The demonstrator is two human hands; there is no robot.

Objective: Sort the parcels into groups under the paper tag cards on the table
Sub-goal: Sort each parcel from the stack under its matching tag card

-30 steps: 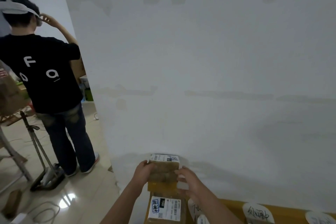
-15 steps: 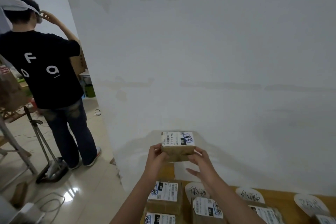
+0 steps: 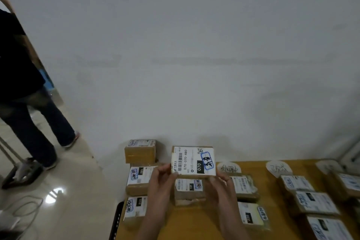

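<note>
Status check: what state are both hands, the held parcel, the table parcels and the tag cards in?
held parcel: in the air, label 070 toward camera.
left hand: grips its left edge.
right hand: grips its lower right corner.
table parcels: lying flat, labels up.
tag cards: flat, beyond the parcels.

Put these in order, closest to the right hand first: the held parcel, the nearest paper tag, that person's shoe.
1. Held parcel: in the right hand.
2. Paper tag: just beyond, on the table.
3. Shoe: far left, on the floor.
</note>
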